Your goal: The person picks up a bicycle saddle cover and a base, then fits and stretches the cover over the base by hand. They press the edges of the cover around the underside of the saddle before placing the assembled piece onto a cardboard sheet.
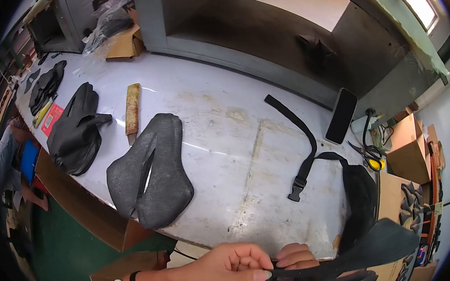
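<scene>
At bottom centre, the left hand (240,266) pinches a black fabric piece (371,248) that reaches lower right; the right hand (296,255) is beside it, partly hidden, its grip unclear; right of centre, a buckle (296,190) lies on the tabletop (221,162); beyond, a smartphone (341,115).

Your left hand (237,266) pinches the edge of a black flexible piece (383,241) between thumb and fingers (256,255). Your right hand (297,255) (partly hidden by that piece) sits just beside those fingers. Ahead and to the left of your fingers, a padded black part (171,168) with a slit lies on the table (216,136). Ahead and to the right lie a black strap (306,134) with a buckle (296,190) and, farther out, a dark phone (341,115).
</scene>
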Available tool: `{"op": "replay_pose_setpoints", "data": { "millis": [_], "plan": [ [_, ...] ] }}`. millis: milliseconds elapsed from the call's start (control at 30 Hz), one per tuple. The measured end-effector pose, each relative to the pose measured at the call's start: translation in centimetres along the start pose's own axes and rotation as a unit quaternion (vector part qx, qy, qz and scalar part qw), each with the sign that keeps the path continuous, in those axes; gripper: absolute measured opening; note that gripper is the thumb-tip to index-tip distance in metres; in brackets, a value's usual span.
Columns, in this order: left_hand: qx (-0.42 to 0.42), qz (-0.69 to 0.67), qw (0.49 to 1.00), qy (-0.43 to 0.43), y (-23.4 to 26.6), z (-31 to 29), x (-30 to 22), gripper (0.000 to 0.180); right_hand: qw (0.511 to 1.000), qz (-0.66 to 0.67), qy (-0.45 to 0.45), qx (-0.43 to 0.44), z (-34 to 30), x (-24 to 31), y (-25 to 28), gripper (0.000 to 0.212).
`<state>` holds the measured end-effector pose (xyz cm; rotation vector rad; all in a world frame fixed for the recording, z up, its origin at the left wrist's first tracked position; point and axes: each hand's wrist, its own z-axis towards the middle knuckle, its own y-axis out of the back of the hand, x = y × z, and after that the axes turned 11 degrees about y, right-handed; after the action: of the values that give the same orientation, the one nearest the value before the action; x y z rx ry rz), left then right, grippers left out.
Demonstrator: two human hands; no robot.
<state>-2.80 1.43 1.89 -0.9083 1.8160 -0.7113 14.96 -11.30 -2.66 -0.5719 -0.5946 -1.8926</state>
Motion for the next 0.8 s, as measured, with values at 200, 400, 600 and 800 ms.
{"op": "replay_pose_setpoints", "data": {
  "millis": [200, 400, 600, 800],
  "plan": [
    [-0.002, -0.023, 0.998, -0.053, -1.6, -0.1, 0.0, 0.011, 0.987, 0.114, 0.032, -0.106, -0.9, 0.9, -1.2, 0.02],
    [-0.006, -0.005, 0.999, -0.047, -1.5, -0.2, 0.0, 0.012, 0.999, -0.002, 0.014, 0.034, -0.5, 1.2, 1.0, 0.026],
    [-0.022, -0.011, 0.999, -0.043, -2.0, -0.4, 0.0, 0.008, 0.994, -0.109, 0.004, -0.015, 3.2, 2.9, -1.8, 0.028],
    [-0.044, 0.039, 0.997, -0.045, -2.0, -1.0, -0.3, 0.008, 0.976, 0.055, 0.041, 0.207, 1.2, 0.3, 3.8, 0.021]
  ]
}}
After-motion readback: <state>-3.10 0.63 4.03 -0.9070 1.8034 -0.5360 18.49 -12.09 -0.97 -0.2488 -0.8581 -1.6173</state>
